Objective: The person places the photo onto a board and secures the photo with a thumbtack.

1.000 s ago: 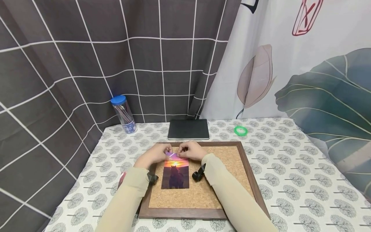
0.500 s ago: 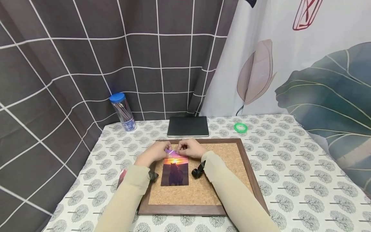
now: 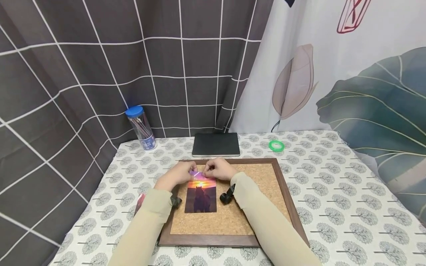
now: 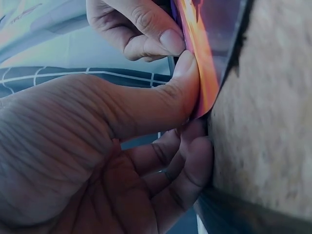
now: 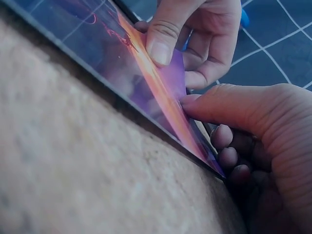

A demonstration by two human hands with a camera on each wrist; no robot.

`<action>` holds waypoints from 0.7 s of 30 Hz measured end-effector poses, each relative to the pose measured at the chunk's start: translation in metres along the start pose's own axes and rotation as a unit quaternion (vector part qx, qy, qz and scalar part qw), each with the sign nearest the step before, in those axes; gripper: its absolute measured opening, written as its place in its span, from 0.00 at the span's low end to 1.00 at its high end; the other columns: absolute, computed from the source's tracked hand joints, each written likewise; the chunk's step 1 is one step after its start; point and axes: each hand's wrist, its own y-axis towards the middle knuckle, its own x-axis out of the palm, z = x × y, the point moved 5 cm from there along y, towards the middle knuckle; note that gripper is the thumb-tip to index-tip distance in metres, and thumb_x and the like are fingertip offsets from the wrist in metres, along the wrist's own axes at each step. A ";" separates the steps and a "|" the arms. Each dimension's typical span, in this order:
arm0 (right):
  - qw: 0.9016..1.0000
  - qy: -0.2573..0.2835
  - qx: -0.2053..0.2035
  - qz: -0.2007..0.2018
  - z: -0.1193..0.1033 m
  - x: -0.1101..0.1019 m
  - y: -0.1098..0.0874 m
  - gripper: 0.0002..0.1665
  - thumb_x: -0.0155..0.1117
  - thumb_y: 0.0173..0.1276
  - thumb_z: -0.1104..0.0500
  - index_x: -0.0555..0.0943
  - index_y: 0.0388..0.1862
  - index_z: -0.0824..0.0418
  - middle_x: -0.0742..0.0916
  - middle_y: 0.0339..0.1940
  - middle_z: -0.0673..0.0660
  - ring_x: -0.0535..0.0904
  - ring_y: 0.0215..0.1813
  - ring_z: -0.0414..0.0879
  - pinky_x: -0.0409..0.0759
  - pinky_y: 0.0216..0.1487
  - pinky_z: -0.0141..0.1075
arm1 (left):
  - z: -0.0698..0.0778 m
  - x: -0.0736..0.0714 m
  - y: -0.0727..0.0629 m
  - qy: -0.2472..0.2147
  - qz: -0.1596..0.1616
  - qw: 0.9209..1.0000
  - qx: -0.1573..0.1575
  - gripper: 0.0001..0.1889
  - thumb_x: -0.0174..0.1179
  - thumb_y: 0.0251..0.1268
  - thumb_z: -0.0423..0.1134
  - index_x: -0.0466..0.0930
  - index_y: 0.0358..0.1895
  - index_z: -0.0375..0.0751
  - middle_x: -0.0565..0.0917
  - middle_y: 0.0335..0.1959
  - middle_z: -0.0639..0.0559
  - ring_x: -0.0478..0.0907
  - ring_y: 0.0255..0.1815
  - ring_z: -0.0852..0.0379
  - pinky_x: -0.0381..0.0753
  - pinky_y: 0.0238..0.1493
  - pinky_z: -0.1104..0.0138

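Note:
A glossy photo [image 3: 200,199] of a horse against a purple and orange sunset lies on the left part of a cork board [image 3: 233,221] with a brown frame. My left hand [image 3: 179,174] pinches its upper left corner, thumb [image 4: 183,80] on the printed face and fingers curled behind. Beside it, my right hand [image 3: 221,170] holds the top edge nearer the right corner, with its thumb tip [image 5: 192,105] at the edge and the other fingers bent under. Both thumbs are close together. In the right wrist view the photo's top edge stands bent up off the cork.
Behind the board lies a black notebook [image 3: 215,145]. A clear tube with a blue lid [image 3: 142,128] stands at the back left, and a green ring-shaped roll [image 3: 271,147] at the back right. A reddish flat item [image 3: 139,203] shows partly beside the left sleeve.
The head view has tipped slightly, so everything sits a little higher in it. Both hands keep the same grip on the photo's top edge.

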 end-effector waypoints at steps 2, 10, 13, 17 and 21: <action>1.000 0.002 0.002 -0.002 0.001 0.000 0.001 0.04 0.71 0.64 0.60 0.86 0.29 0.54 0.89 0.36 0.45 0.79 0.37 0.37 0.76 0.43 0.32 | 0.002 -0.001 -0.001 0.009 -0.002 1.000 -0.002 0.11 0.71 0.54 0.32 0.78 0.36 0.46 0.77 0.28 0.55 0.72 0.30 0.56 0.73 0.36 0.63; 1.000 0.008 -0.007 0.000 -0.001 0.002 -0.003 0.03 0.71 0.64 0.61 0.86 0.30 0.54 0.89 0.36 0.45 0.81 0.38 0.36 0.77 0.45 0.32 | 0.004 -0.027 -0.023 0.079 -0.004 0.997 -0.008 0.16 0.73 0.58 0.41 0.81 0.45 0.39 0.83 0.35 0.50 0.79 0.35 0.53 0.80 0.43 0.57; 1.000 0.006 -0.013 0.001 -0.002 -0.001 -0.001 0.03 0.71 0.65 0.59 0.86 0.30 0.53 0.89 0.36 0.44 0.81 0.40 0.37 0.77 0.46 0.33 | -0.007 -0.058 -0.046 0.083 0.005 0.996 -0.022 0.21 0.71 0.61 0.46 0.80 0.52 0.37 0.85 0.44 0.44 0.81 0.43 0.47 0.81 0.48 0.52; 1.000 0.011 -0.014 0.008 -0.002 -0.005 0.000 0.04 0.70 0.66 0.58 0.86 0.30 0.51 0.89 0.38 0.44 0.81 0.40 0.39 0.76 0.46 0.35 | -0.036 -0.091 -0.083 0.059 0.031 0.997 -0.029 0.18 0.68 0.64 0.46 0.80 0.50 0.37 0.84 0.43 0.43 0.81 0.44 0.46 0.80 0.48 0.50; 1.000 0.024 -0.012 -0.001 0.001 -0.001 -0.003 0.05 0.70 0.66 0.59 0.85 0.29 0.53 0.89 0.38 0.45 0.82 0.42 0.38 0.77 0.47 0.35 | -0.071 -0.088 -0.120 -0.003 0.040 0.999 -0.036 0.16 0.68 0.65 0.44 0.81 0.48 0.35 0.84 0.41 0.46 0.81 0.43 0.47 0.80 0.45 0.52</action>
